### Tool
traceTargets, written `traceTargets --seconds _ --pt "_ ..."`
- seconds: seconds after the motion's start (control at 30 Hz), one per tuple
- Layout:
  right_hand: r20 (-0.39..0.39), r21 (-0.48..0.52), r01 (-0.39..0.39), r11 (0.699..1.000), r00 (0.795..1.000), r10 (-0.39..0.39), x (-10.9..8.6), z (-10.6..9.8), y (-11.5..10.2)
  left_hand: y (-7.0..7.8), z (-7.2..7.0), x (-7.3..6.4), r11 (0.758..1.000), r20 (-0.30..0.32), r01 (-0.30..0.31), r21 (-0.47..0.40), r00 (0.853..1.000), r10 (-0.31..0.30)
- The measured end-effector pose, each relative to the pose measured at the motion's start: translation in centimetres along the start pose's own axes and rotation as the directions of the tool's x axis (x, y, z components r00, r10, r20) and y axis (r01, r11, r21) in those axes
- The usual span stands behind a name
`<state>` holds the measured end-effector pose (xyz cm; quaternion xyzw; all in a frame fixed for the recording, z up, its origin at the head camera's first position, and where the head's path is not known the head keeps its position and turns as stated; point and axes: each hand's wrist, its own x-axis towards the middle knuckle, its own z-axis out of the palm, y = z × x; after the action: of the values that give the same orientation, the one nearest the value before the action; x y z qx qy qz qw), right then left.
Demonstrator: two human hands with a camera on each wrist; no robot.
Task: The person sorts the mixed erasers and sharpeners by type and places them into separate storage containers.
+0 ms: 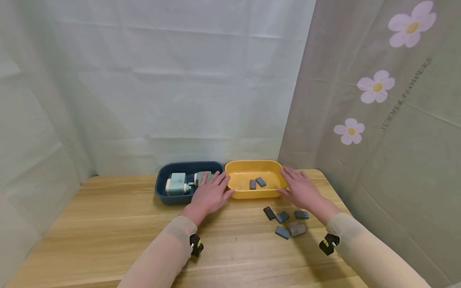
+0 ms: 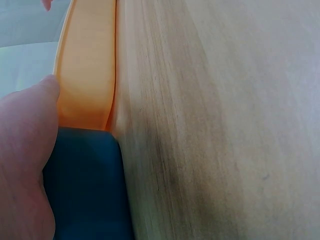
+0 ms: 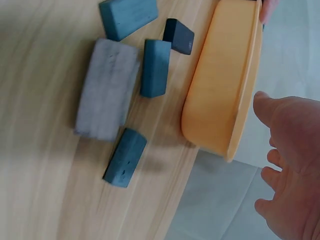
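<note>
A yellow tray (image 1: 255, 195) stands at the back of the table with two small blue-grey blocks (image 1: 261, 182) inside. My left hand (image 1: 210, 196) lies at its left end with fingers extended, reaching across the right part of a dark blue tray (image 1: 158, 188). At the yellow tray's right end is my right hand (image 1: 300, 190), its fingers also stretched forward and the thumb near the rim. In the right wrist view these fingers are spread and hold nothing. Several blue-grey blocks (image 3: 156, 67) lie on the table in front of the yellow tray, next to a larger grey block (image 3: 105, 90).
In the dark blue tray lie a pale green and white item (image 1: 177, 184) and another green one, partly hidden by the left hand. The wooden table (image 1: 119, 224) extends left and toward me. A pale curtain (image 1: 187, 88) hangs close behind the trays, another on the right.
</note>
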<state>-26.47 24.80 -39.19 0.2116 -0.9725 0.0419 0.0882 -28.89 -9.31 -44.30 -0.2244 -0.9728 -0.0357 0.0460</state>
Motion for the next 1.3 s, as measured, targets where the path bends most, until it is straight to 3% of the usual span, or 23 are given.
traceTargets --seconds 0.73,1.07,1.3 --pt "-0.039 -0.046 0.033 0.998 0.999 -0.035 -5.1 0.5 2.9 -0.2 0.3 0.2 1.0 -0.001 0.002 -0.014 1.0 -0.002" --pt "-0.01 -0.01 0.007 1.0 1.0 -0.007 -6.5 1.7 4.0 -0.3 0.3 0.2 1.0 -0.003 0.002 0.0 1.0 -0.002" --pt "0.056 0.0 0.002 1.0 0.998 -0.002 -7.4 2.0 4.3 -0.3 0.4 0.2 1.0 -0.006 -0.002 -0.01 1.0 0.002"
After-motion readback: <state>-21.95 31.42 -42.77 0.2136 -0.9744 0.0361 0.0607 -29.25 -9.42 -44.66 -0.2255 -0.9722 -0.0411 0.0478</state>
